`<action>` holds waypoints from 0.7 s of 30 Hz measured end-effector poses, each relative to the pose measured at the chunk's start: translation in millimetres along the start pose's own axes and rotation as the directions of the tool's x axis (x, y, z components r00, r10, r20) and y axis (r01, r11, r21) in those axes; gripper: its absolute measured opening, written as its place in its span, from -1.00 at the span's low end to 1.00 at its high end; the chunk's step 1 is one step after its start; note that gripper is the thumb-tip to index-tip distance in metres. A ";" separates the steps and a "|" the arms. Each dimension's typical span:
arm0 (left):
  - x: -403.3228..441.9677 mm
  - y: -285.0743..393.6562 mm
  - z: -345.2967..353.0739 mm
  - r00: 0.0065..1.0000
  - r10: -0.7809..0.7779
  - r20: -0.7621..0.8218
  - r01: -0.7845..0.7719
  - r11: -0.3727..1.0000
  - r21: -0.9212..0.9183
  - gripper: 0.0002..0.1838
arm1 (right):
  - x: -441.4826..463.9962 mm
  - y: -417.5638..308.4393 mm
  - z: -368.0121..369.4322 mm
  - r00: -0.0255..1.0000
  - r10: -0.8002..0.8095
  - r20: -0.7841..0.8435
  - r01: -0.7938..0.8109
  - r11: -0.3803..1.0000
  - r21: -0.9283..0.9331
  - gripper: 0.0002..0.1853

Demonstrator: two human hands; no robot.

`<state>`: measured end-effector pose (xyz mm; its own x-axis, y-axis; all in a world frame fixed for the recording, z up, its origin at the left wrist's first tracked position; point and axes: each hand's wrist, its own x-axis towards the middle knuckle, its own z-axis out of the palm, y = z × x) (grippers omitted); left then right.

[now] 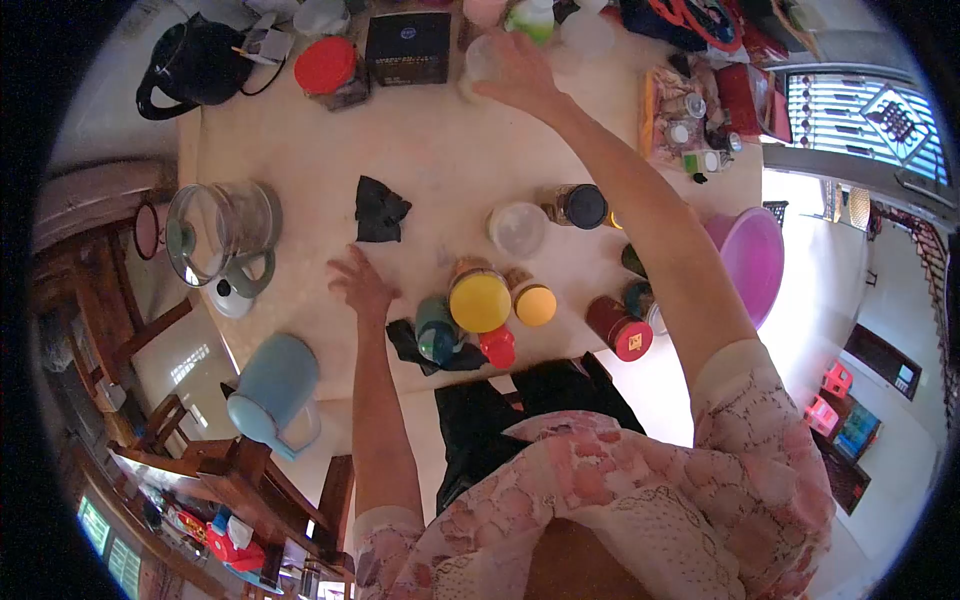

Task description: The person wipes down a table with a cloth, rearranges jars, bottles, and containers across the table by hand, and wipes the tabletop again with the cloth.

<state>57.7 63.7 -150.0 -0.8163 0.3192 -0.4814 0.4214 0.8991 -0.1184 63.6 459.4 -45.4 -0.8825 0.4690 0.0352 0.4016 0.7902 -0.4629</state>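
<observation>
My left hand (362,285) rests with its fingers spread on the pale tabletop (290,150), just below a crumpled black cloth (380,210). It holds nothing. At the far side of the table, my right hand (522,75) is stretched out, its fingers round the right side of a translucent whitish jar (481,62). Between my arms stand a yellow-lidded jar (479,302), a smaller orange-lidded jar (535,305), a red-capped container (498,347), a teal bottle (436,330), a white-lidded tub (518,230) and a black-lidded jar (580,206). A second black cloth (408,345) lies under the teal bottle.
A glass pitcher (240,232) and a light-blue jug (275,385) stand left. Farther back are a black kettle (200,62), red-lidded jar (328,70) and black box (408,50). A red canister (620,328) and purple basin (752,265) are right.
</observation>
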 end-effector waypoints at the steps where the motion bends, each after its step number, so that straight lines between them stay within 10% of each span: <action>1: -0.4 -0.6 1.3 0.999 0.024 -0.034 -0.024 1.000 -0.018 0.39 | 3.9 0.8 7.1 0.998 -0.019 -0.056 0.018 0.999 -0.030 -0.10; 15: -2.0 8.3 -14.1 1.000 -0.019 0.000 0.019 0.997 0.072 0.38 | 3.6 9.4 20.6 0.974 -0.153 -0.164 0.143 0.987 -0.070 -0.09; 21: 4.8 0.9 2.3 1.000 -0.002 0.005 0.001 0.999 0.034 0.37 | -121.2 -3.8 -55.3 0.983 -0.088 0.158 0.108 0.986 -0.127 -0.24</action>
<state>55.0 65.4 -154.4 -0.8150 0.3162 -0.4856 0.4335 0.8888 -0.1488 182.5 421.3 1.1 -0.9419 0.3296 -0.0652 0.3315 0.8802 -0.3397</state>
